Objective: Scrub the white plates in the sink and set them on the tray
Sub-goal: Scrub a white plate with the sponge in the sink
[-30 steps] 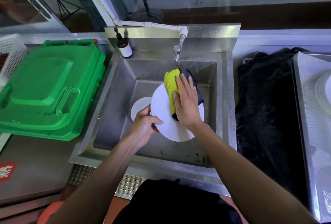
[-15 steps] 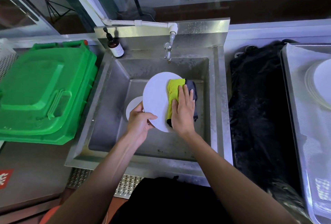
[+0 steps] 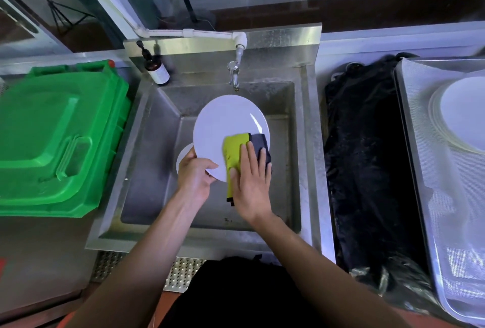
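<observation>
Head view, looking down into the steel sink (image 3: 147, 159): the left hand (image 3: 195, 175) grips the lower-left rim of a white plate (image 3: 225, 128), fingers curled round its edge, and holds it tilted over the basin, just below the tap (image 3: 234, 72) at twelve o'clock. The right hand (image 3: 252, 186) lies flat, fingers straight, pressing a yellow-green and dark cloth (image 3: 235, 154) against the plate's lower right, toward five o'clock on its face. Scrubbing looks to be under way, not finished: this plate is not yet out of the sink, and a second white plate (image 3: 183, 155) lies on the basin floor beneath it, mostly hidden at about eight o'clock of the held one. At three o'clock, well apart from the sink, the tray (image 3: 409, 128) already carries a stack of white plates (image 3: 462, 115), so part of the job appears done; at least two plates seem left. Between sink and tray lies a dark crumpled sheet (image 3: 367, 159), which the plate would likely have to pass over on its way across. At nine o'clock a green bin lid (image 3: 52, 138) rests on the desk (image 3: 34, 254), and a brown pump bottle (image 3: 157, 72) stands on the sink's back ledge near eleven o'clock. No water can be seen running from the tap.
</observation>
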`<state>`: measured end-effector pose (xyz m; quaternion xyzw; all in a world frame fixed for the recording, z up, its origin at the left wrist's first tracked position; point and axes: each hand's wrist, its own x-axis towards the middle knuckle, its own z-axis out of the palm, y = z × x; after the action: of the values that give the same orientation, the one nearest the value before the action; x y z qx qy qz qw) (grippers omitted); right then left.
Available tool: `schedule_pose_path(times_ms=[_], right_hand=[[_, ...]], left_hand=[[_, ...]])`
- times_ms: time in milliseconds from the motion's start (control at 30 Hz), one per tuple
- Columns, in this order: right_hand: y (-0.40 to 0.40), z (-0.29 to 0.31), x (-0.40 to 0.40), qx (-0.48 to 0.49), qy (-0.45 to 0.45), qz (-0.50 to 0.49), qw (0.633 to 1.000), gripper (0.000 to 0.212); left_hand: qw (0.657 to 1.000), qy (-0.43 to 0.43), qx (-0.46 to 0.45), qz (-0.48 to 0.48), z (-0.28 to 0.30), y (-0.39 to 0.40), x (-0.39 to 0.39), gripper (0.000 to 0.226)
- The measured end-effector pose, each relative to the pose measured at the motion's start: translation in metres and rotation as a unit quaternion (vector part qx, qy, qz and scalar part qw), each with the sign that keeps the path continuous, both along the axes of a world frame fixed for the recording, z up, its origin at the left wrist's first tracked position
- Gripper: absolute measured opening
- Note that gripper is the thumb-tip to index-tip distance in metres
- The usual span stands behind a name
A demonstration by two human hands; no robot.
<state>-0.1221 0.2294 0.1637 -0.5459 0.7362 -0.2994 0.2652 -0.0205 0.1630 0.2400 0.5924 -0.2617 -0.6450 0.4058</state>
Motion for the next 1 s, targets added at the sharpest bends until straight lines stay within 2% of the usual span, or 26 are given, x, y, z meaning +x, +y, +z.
schedule_pose_path(times_ms=[133,300,467,667,767,1000], right_hand=[[-0.007,-0.008,-0.014,0.045,-0.05,-0.058,0.996,0.061],[-0.017,-0.002,-0.034,0.023,-0.163,-0.137,0.977,0.063],[-0.023,0.001,-0.058,-0.014,-0.244,-0.136,0.96,0.059],[-0.031,0.003,-0.081,-0.024,-0.241,-0.118,0.963,0.051],[-0.035,0.007,-0.091,-0.023,-0.237,-0.099,0.966,0.054],[-0.039,0.022,-0.107,-0.048,-0.201,-0.031,0.978,0.059]], left_hand=[[1.0,-0.023,-0.001,-0.02,0.002,0.005,0.0,0.048],[0.999,-0.032,-0.002,-0.035,0.002,0.009,0.002,0.048],[0.995,-0.053,-0.009,-0.08,0.001,0.004,0.011,0.047],[0.985,-0.08,-0.009,-0.152,0.011,-0.007,0.025,0.056],[0.975,-0.106,-0.014,-0.196,0.011,-0.018,0.031,0.048],[0.923,-0.158,-0.009,-0.351,0.023,-0.045,0.04,0.046]])
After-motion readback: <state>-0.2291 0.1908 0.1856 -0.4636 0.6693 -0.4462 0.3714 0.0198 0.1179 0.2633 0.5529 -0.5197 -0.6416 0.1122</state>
